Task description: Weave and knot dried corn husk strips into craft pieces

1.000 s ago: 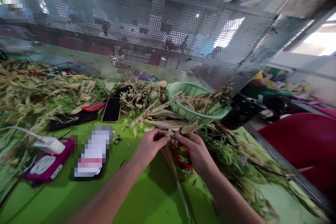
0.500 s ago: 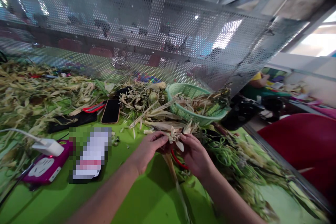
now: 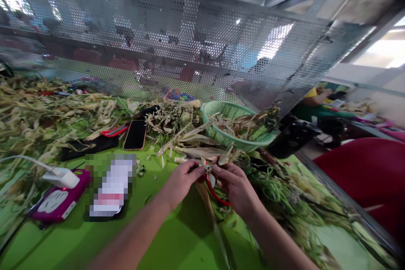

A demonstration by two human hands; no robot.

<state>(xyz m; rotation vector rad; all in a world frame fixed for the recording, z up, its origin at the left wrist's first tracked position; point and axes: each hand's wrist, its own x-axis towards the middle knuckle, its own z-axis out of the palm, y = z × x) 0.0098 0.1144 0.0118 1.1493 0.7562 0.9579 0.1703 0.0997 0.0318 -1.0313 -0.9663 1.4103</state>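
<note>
Head view. Left hand (image 3: 183,179): thumb and fingers pinched closed on a small, pale, petalled piece of dried plant material (image 3: 208,169). Right hand (image 3: 237,183): thumb and fingers closed on its other side, contact partly hidden. The piece sits between both sets of fingertips. Just nearer than the fingers: a thin, red, curved loop (image 3: 218,196) and a long, tan, dry strip (image 3: 209,209). Beyond the fingers: a pale-green, perforated plastic basket (image 3: 236,140). Progress, judged: petal-like flaps formed, piece not yet set down; total left uncertain.
</note>
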